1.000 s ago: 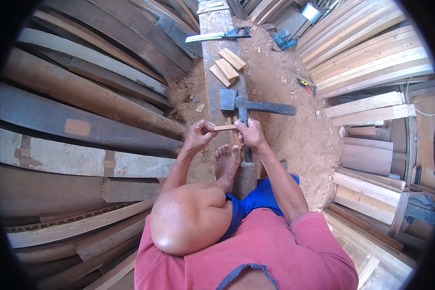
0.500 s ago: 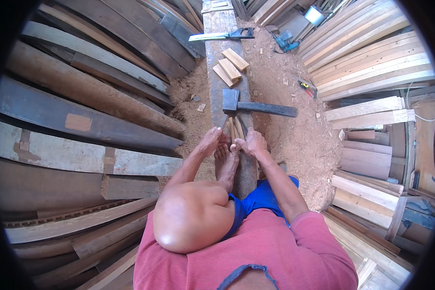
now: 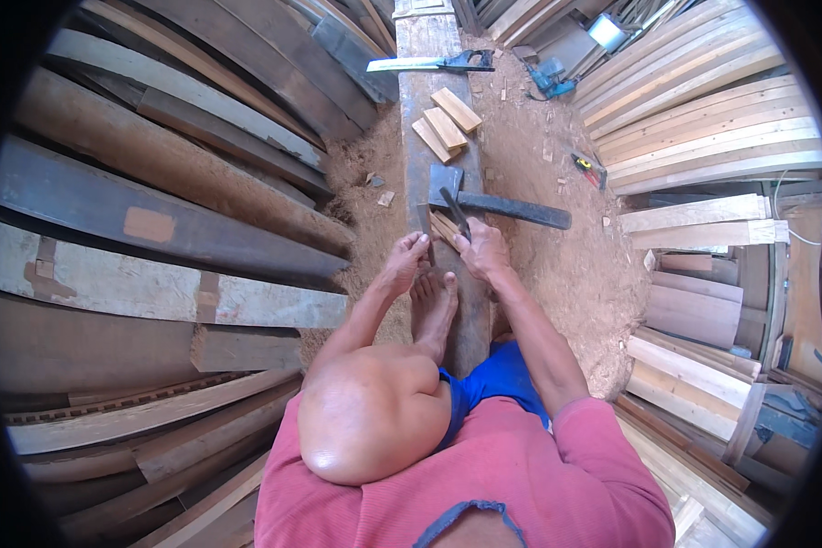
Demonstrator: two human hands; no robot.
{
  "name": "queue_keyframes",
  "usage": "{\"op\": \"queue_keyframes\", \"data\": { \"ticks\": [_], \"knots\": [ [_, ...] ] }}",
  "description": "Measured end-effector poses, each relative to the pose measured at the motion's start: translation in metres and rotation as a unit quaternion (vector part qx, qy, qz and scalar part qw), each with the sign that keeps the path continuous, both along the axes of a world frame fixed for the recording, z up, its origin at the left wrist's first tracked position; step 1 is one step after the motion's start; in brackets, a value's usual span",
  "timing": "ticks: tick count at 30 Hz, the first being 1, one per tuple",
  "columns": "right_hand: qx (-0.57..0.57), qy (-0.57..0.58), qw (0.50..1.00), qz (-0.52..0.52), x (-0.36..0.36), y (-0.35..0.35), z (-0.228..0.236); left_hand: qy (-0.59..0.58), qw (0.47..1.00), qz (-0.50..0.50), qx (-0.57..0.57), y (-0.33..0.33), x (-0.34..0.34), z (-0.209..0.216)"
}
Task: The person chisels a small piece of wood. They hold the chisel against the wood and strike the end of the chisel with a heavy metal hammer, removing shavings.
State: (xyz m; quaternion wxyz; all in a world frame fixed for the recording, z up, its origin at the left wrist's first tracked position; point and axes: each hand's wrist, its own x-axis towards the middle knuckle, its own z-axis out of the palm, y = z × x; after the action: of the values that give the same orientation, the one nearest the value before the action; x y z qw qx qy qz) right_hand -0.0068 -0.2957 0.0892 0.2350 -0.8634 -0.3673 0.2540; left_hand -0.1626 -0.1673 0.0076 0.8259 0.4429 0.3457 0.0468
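Note:
My left hand [image 3: 405, 260] is closed, fingertips pinching a thin dark flat strip [image 3: 426, 222] that stands near the bench's left edge. In my right hand [image 3: 484, 248] is a dark narrow bar-like tool [image 3: 453, 208], tilted up and to the left; its exact kind is unclear. Between the hands lies a small wood piece [image 3: 445, 226], partly covered. Just beyond them, a heavy hammer [image 3: 445, 180] rests on the wooden bench [image 3: 426, 36], its handle pointing right. My bare foot [image 3: 434, 306] is on the bench, close behind the hands.
Farther along the bench are several light wood blocks [image 3: 444, 128] and a handsaw [image 3: 434, 64] lying across it. A teal power tool [image 3: 552, 80] and a yellow-and-red hand tool [image 3: 586, 170] lie on the shavings-covered floor at right. Stacked boards [image 3: 201, 210] line both sides.
My right hand has lifted slightly, swinging the dark bar up across the hammer's handle end near its head. My left hand has moved up a little. The small wood piece now slants leftward.

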Motion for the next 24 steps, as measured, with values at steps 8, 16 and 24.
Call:
{"op": "queue_keyframes", "data": {
  "ticks": [8,16,24],
  "knots": [
    [-0.012,-0.037,0.999,0.001,-0.014,-0.009,-0.019,0.064,0.992,0.023,0.109,0.004,-0.002,0.003],
    [-0.003,-0.037,0.999,0.002,-0.003,-0.009,-0.044,0.281,0.906,-0.147,0.279,-0.016,0.008,0.016],
    [0.091,0.098,0.991,0.031,0.015,-0.038,-0.030,0.071,0.659,0.012,0.749,0.001,0.005,0.086]
  ]
}}
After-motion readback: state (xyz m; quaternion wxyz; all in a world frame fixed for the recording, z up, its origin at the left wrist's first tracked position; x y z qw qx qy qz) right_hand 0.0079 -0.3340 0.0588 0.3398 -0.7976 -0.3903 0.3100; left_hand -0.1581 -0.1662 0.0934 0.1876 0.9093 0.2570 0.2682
